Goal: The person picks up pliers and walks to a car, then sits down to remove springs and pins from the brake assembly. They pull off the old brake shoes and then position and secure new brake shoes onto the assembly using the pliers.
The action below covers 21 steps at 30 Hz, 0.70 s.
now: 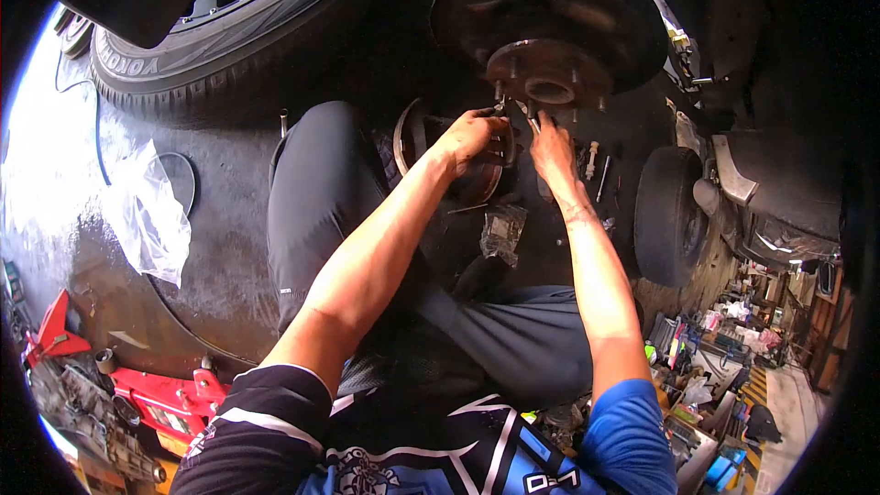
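My left hand is closed in a pinch below the wheel hub. What its fingers hold is too small and dark to make out. Close beside it, my right hand is wrapped round a slim metal tool whose tip points up toward the hub studs. The tool's exact kind does not show. Above both hands hangs the round, dark backing plate behind the hub. Curved brake shoes lie under and beside my left hand, partly hidden by it.
A large Yokohama tyre lies at the upper left. On the floor are a clear plastic bag, a small parts packet and a slim metal rod. A red floor jack stands lower left; another tyre is at right.
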### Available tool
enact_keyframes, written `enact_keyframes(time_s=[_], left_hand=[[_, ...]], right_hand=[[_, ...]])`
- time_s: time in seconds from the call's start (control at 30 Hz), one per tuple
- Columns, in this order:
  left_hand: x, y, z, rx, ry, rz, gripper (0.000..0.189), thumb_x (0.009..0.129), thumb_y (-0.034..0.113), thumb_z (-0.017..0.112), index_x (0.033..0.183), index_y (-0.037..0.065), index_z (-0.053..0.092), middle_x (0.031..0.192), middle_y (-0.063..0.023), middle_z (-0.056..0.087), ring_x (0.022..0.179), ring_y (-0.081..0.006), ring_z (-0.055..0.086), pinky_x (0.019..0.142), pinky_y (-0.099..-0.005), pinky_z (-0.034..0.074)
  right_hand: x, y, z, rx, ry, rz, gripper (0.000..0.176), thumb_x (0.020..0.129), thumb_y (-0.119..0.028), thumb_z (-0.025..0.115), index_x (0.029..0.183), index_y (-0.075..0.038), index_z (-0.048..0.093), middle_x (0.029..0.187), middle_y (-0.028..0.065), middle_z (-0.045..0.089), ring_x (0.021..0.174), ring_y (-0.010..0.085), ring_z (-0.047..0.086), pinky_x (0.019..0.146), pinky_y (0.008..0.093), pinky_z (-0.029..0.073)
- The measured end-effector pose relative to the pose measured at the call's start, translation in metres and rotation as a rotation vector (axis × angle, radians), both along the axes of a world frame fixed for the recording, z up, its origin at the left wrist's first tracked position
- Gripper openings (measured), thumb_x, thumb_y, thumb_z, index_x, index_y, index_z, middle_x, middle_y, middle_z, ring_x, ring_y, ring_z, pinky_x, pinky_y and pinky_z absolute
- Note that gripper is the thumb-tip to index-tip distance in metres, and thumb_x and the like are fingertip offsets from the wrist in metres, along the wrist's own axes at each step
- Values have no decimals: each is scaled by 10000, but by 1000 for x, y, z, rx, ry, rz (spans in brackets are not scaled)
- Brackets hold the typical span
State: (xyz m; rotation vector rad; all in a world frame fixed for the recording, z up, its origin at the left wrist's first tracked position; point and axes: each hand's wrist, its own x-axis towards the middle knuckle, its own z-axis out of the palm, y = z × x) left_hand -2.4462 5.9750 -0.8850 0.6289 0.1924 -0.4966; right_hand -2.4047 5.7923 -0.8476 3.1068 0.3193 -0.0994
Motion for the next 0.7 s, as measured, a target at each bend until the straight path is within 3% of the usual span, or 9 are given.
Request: enact_keyframes(time_s=[0.3, 0.5, 0.6, 0.7], left_hand=[[4, -3, 20, -105, 21, -81, 243, 988, 185, 484, 1066, -1, 620, 1009, -109, 657, 874, -228, 644, 780, -391, 556], [11, -13, 18, 87, 0, -25, 267, 989, 209, 497, 1052, -19, 621, 894, -109, 669, 781, -221, 662, 710, -371, 567], [27, -33, -12, 178, -1, 32, 287, 997, 213, 475, 1042, -30, 622, 842, -107, 668, 692, -220, 651, 662, -368, 568], [17, -34, 0, -6, 82, 78, 297, 1008, 209, 433, 1043, -19, 618, 841, -109, 667, 634, -227, 629, 635, -382, 568]], right_hand=[[5, -27, 0, -263, -311, 308, 326, 863, -62, 516, 1178, -47, 596, 1020, 214, 644, 949, 392, 630, 827, 479, 517], [2, -25, 17, -321, -326, 365, 290, 856, -39, 507, 1126, -28, 610, 1063, 199, 635, 963, 392, 616, 858, 471, 508], [0, -23, 18, -305, -264, 323, 339, 849, -31, 520, 1183, -21, 576, 1056, 212, 626, 985, 403, 608, 864, 484, 500], [0, -27, 15, -270, -169, 255, 459, 808, -8, 581, 1261, -26, 517, 1057, 235, 611, 1014, 417, 601, 877, 496, 493]])
